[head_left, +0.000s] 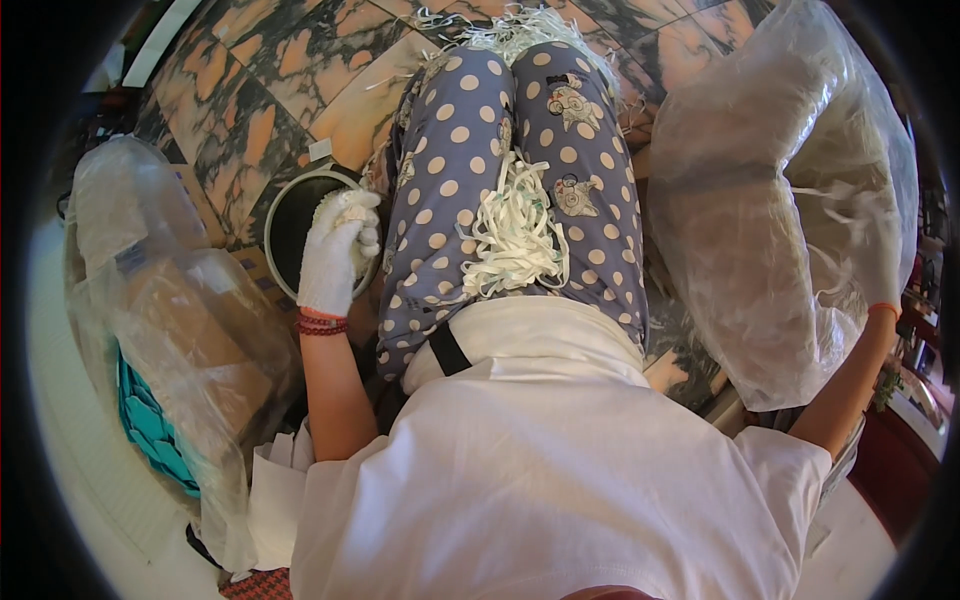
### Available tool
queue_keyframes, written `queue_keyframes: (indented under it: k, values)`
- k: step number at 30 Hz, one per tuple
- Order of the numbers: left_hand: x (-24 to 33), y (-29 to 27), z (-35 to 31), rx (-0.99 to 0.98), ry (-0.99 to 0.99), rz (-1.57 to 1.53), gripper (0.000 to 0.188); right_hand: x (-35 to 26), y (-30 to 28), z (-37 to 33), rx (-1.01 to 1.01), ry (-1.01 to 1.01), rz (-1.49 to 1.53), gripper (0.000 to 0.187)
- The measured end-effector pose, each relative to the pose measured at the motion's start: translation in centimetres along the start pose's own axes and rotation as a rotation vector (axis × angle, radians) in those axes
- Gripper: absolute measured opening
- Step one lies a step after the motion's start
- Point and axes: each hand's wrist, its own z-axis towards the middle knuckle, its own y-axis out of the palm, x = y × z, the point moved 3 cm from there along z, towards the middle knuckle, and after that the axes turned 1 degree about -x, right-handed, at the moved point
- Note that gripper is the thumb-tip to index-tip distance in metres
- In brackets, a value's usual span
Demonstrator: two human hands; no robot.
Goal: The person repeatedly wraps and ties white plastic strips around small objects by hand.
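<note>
My left hand (343, 240), in a white knitted glove, is over the mouth of a dark round bucket (283, 235) beside my left thigh. Its fingers are curled in, and whatever they may hold cannot be made out. At the right, my right hand (876, 280) reaches into a large clear plastic bag (735, 190); an orange cuff shows at the wrist, while the fingers are hidden in the bag. A tangled heap of narrow white strips (515, 235) lies on my lap between the thighs.
More white strips (520, 30) spread beyond my knees, on the marbled tile floor (285, 60). To the left stands another clear plastic bag (130, 200) near a cardboard box (200, 330), with teal pieces (150, 425) below. A small white piece (320, 150) lies by the bucket's rim.
</note>
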Motion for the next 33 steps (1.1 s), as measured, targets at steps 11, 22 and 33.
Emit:
queue_keyframes:
  k: [11, 22, 33]
  values:
    - [-7.7, -5.9, 3.7, 0.369, 0.009, 1.174, 0.062, -30.8, -6.4, 0.2, 0.197, -0.224, 0.835, 0.025]
    - [-1.3, 0.3, 1.3, 0.273, 0.303, 0.905, 0.042, -47.7, -4.6, 0.3, -0.112, -0.399, 0.966, 0.013]
    - [7.7, 13.1, -3.1, -0.549, 0.580, 0.523, 0.076, -40.9, -8.1, 0.5, -0.335, -0.136, 1.543, 0.014]
